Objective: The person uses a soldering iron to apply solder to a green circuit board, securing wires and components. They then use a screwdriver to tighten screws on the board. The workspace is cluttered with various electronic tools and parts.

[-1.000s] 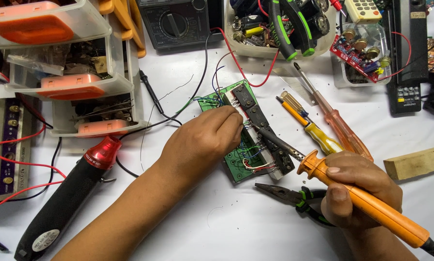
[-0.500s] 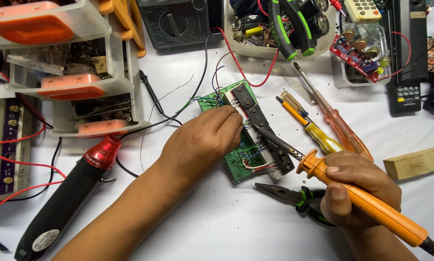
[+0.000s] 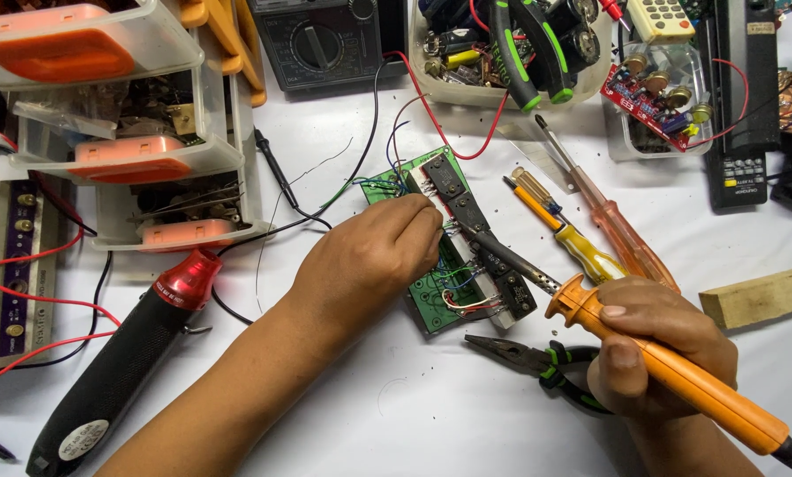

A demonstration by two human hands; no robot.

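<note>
Almost nothing has changed over the last second — both hands sit where they were, so the work on the board is a steady hold rather than a move. The left hand [image 3: 374, 256] rests on the green circuit board [image 3: 431, 291] in the middle of the white worktop [image 3: 396, 406], fingers pinched together at the leads beside the black components; what they pinch is too small to tell. The right hand [image 3: 656, 349] is clamped round the orange soldering iron [image 3: 678, 375], its metal tip lying across the board's right edge.

Counted: 1 board, 1 soldering iron, 2 screwdrivers [image 3: 590, 225] just right of the board, 1 pair of green-handled pliers [image 3: 537, 358] below it, 1 red-and-black heat gun [image 3: 122, 362] at left, 1 multimeter [image 3: 325, 40] at top, 1 wooden block [image 3: 762, 296] at right.
</note>
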